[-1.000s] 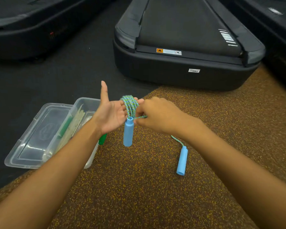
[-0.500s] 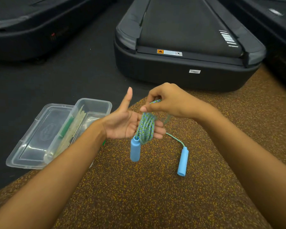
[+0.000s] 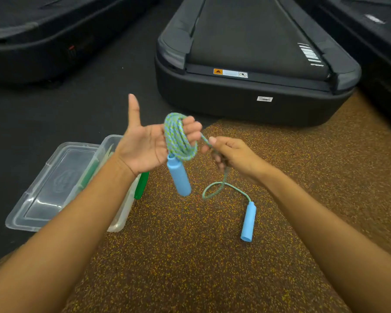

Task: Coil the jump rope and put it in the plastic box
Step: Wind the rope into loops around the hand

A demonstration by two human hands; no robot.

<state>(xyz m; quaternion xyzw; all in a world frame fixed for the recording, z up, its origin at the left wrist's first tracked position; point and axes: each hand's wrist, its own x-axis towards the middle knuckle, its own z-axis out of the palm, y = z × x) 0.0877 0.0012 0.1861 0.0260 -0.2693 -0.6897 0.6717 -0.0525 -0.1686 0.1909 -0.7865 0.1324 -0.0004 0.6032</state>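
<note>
Jump rope [image 3: 178, 141] coiled round left hand [image 3: 145, 147] fingers, thumb up, one blue handle [image 3: 179, 177] dangling. Right hand [image 3: 233, 158] pinches the free strand at 3 o'clock. Second handle [image 3: 248, 221] on speckled brown floor [image 3: 190, 256]. Plastic box [image 3: 120, 219] at 9 o'clock, lid [image 3: 52, 186] beside it. Treadmill [image 3: 253, 64] at 12.

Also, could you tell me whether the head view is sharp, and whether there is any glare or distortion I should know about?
In the head view, the coiled jump rope and right hand are slightly motion-blurred; the plastic box lid shows white glare along its near edge; the wide-angle lens bows the treadmill and splays both forearms; lighting is even, with soft shadows only.
</note>
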